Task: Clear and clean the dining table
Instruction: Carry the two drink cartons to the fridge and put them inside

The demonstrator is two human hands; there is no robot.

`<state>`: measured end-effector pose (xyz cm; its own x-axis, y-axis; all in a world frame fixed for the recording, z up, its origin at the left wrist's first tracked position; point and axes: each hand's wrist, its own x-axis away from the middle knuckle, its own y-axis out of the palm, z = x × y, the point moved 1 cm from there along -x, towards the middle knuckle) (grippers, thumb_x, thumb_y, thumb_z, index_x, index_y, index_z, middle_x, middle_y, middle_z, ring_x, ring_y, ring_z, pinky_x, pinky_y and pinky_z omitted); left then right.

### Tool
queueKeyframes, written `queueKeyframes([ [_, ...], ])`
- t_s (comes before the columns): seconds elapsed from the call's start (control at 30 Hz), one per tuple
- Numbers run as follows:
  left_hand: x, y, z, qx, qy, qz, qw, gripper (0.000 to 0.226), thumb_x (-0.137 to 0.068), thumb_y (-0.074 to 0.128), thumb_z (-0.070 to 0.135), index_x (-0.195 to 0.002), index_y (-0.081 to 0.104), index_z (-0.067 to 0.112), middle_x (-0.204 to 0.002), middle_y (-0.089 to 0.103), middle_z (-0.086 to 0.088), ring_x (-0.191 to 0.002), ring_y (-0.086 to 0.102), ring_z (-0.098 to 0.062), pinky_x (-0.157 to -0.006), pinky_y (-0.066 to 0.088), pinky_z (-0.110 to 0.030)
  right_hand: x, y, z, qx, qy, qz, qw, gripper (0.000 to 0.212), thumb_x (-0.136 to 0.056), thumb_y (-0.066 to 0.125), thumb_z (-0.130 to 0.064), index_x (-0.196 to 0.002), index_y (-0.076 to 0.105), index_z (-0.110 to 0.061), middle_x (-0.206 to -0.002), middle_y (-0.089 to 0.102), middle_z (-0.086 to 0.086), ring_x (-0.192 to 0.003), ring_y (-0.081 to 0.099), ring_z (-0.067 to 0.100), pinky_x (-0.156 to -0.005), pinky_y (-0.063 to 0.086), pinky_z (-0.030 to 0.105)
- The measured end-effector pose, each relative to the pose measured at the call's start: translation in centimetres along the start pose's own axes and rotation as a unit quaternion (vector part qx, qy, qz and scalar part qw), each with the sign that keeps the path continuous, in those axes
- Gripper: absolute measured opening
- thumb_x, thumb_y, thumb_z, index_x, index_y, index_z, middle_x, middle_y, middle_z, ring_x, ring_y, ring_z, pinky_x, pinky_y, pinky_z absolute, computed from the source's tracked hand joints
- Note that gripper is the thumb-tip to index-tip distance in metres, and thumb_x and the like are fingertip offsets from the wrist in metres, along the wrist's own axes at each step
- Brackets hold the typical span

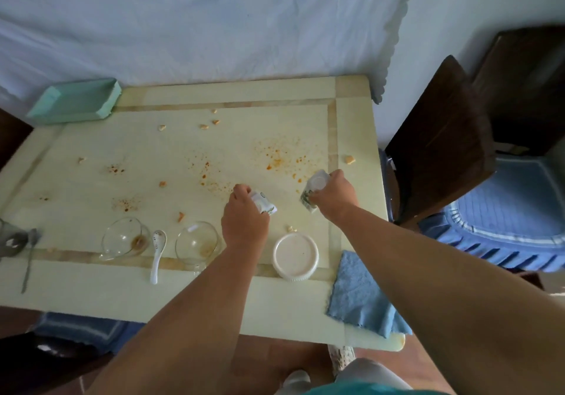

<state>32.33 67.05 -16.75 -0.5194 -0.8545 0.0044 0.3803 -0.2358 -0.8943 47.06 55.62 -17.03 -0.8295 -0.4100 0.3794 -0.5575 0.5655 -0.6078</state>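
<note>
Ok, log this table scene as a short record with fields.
left hand: grips a small cup
right hand: grips a second cup
table: orange stains and crumbs
dishes left: two glass bowls, spoon, white lid
cloth: blue, at near right edge, overhanging
green box: far left corner

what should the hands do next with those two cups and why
Probably lift both off the table and carry them away. The left hand grips one small patterned cup, the right hand another, while sauce stains can't be wiped until dishes are gone.
</note>
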Motion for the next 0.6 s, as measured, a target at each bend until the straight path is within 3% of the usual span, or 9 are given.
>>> queueKeyframes([
  [0.07, 0.0, -0.4, 1.2, 0.096, -0.010, 0.005, 0.995, 0.051, -0.076, 0.073, 0.011, -0.117, 0.044, 0.012, -0.118, 0.056, -0.009, -0.100, 0.059, -0.027, -0.072, 0.045, -0.031, 1.0, -1.0, 0.3, -0.038, 0.010, 0.020, 0.999, 0.054, -0.082, 0.073, -0.022, -0.123, 0.041, -0.006, -0.112, 0.061, 0.013, -0.102, 0.062, 0.031, -0.085, 0.052, 0.043],
  [0.27, 0.5, -1.3, 3.8, 0.249, 0.012, -0.019, 0.968, 0.057, -0.071, 0.078, 0.012, -0.117, 0.044, 0.014, -0.112, 0.058, -0.003, -0.091, 0.060, -0.024, -0.067, 0.045, -0.029, 4.4, -4.9, 1.7, -0.072, 0.014, 0.094, 0.993, 0.048, -0.079, 0.073, -0.018, -0.118, 0.045, -0.012, -0.101, 0.060, 0.006, -0.089, 0.059, 0.025, -0.064, 0.045, 0.030],
  [0.37, 1.4, -1.8, 4.7, 0.292, 0.022, -0.036, 0.955, 0.059, -0.072, 0.076, 0.013, -0.122, 0.045, 0.018, -0.111, 0.060, 0.002, -0.090, 0.060, -0.021, -0.070, 0.046, -0.029, 6.2, -6.2, 2.3, -0.081, 0.007, 0.136, 0.987, 0.047, -0.077, 0.074, -0.020, -0.118, 0.051, -0.017, -0.100, 0.063, 0.003, -0.091, 0.061, 0.024, -0.075, 0.052, 0.037],
  [0.53, 2.9, -3.0, 6.4, 0.435, -0.036, -0.071, 0.897, 0.047, -0.073, 0.075, 0.016, -0.116, 0.055, 0.019, -0.107, 0.065, 0.005, -0.082, 0.062, -0.012, -0.062, 0.043, -0.019, 10.2, -7.1, 4.1, -0.139, 0.019, 0.195, 0.971, 0.041, -0.074, 0.076, -0.025, -0.112, 0.059, -0.022, -0.097, 0.065, -0.002, -0.087, 0.061, 0.019, -0.073, 0.047, 0.030],
  [0.6, 3.5, -2.9, 7.2, 0.470, -0.039, -0.129, 0.872, 0.041, -0.074, 0.072, 0.015, -0.113, 0.059, 0.015, -0.102, 0.068, 0.001, -0.076, 0.062, -0.007, -0.060, 0.045, -0.017, 12.0, -7.6, 5.0, -0.161, 0.043, 0.215, 0.962, 0.035, -0.076, 0.074, -0.024, -0.106, 0.056, -0.020, -0.091, 0.063, -0.002, -0.079, 0.060, 0.016, -0.064, 0.046, 0.029],
])
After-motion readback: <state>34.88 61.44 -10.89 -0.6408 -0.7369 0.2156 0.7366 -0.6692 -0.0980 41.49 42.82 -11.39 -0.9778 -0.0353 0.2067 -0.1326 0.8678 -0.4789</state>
